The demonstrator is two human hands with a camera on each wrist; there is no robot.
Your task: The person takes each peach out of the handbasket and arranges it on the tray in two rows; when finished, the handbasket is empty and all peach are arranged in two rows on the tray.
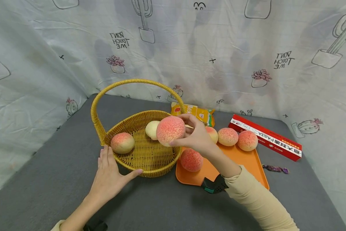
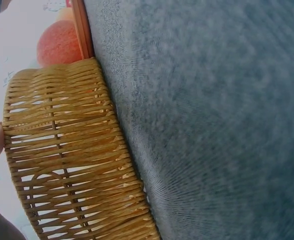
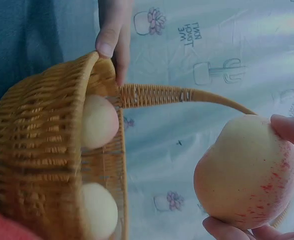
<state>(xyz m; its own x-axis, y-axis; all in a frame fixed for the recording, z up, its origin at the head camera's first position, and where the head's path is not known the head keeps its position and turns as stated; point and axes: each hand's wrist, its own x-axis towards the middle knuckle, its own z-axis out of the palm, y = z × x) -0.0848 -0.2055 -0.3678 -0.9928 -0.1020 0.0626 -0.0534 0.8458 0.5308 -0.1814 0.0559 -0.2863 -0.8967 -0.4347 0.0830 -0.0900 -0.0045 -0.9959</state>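
Holding, my right hand: fingers curled round a peach above the basket.
Bracing, my left hand: fingers straight against the basket's wall.
Inside: two peaches.

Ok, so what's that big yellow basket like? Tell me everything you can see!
The basket is woven from yellow-tan wicker, round and shallow, with one tall arched handle across the top. It stands upright on the gray table, right beside the orange tray. Two peaches lie inside. The left hand rests against its near rim, thumb along the side. The right hand holds another peach over its right edge.
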